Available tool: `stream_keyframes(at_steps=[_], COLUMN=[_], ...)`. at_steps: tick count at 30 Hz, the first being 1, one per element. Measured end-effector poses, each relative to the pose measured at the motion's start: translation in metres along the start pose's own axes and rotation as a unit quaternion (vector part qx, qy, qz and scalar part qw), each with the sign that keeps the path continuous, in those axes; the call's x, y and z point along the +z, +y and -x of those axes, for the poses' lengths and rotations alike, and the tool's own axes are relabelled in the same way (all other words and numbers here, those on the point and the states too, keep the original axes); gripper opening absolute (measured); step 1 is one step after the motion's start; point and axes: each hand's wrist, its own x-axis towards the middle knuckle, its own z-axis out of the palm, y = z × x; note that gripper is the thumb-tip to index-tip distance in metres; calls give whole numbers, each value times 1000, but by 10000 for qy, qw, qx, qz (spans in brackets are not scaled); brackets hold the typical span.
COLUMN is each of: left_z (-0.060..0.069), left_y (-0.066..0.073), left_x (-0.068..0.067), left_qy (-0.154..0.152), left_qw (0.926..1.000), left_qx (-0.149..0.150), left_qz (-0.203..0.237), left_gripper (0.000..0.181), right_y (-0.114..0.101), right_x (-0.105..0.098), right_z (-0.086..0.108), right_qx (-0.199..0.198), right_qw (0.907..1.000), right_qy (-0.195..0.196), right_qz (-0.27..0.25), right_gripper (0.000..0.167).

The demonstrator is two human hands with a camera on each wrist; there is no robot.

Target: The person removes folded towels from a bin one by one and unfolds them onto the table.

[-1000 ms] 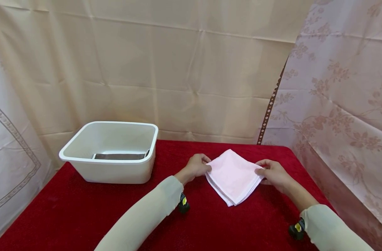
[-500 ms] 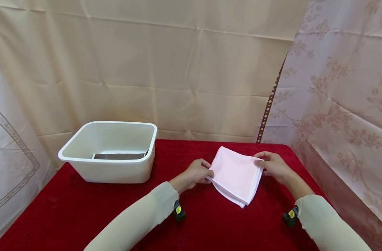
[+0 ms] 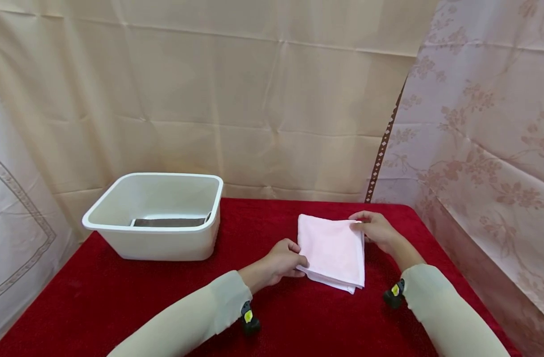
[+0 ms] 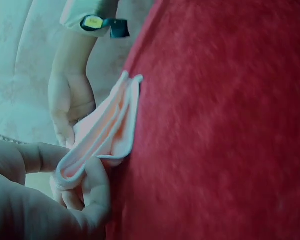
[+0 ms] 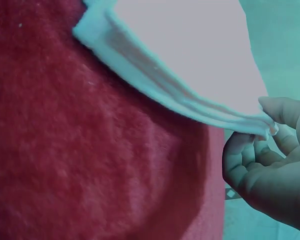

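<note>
A pink towel [image 3: 332, 248] with white edges, folded into a layered square, is at the right half of the table in the head view. My left hand [image 3: 282, 262] pinches its near left corner between thumb and fingers. At the far right corner, my right hand [image 3: 376, 231] pinches the cloth in the same way. The left wrist view shows the stacked folds of the towel [image 4: 102, 135] fanned slightly apart. From the right wrist, the towel's edge [image 5: 155, 85] is seen raised off the red cloth near the fingers, with a shadow beneath.
A white plastic basin [image 3: 151, 243] stands at the left, with something flat and grey-brown [image 3: 169, 222] inside. Red plush cloth [image 3: 298, 317] covers the table. Beige curtains [image 3: 254, 99] hang behind, and a floral curtain [image 3: 490, 148] runs along the right side.
The towel has turned from a diamond to nearly square with the table edge and shifted slightly left. My left hand has come nearer; my right hand has moved left and slightly away. Both keep their grip.
</note>
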Motion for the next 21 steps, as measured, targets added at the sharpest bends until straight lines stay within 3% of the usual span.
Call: stream_keyframes(at_steps=[4, 10, 16, 18, 21], left_z=[-3, -8, -16, -19, -27], left_y=[-6, -5, 2, 5, 6], left_x=[-6, -13, -16, -17, -19], left_qy=[169, 78, 273, 327, 350], left_qw=[9997, 9984, 9973, 9974, 9979], left_qx=[-25, -51, -45, -78, -121], left_qz=[-177, -566, -681, -629, -530], left_gripper=[36, 33, 34, 38, 44], right_y=[8, 17, 15, 13, 9], right_x=[6, 8, 6, 5, 4], right_z=[-4, -6, -1, 4, 12], right_qx=[-8, 59, -272, -203, 208], right_qw=[9999, 9967, 9847, 9822, 9848], right_qy=[30, 246, 442, 495, 500], right_qz=[145, 777, 1664, 1803, 1649], right_gripper=[32, 28, 34, 39, 46])
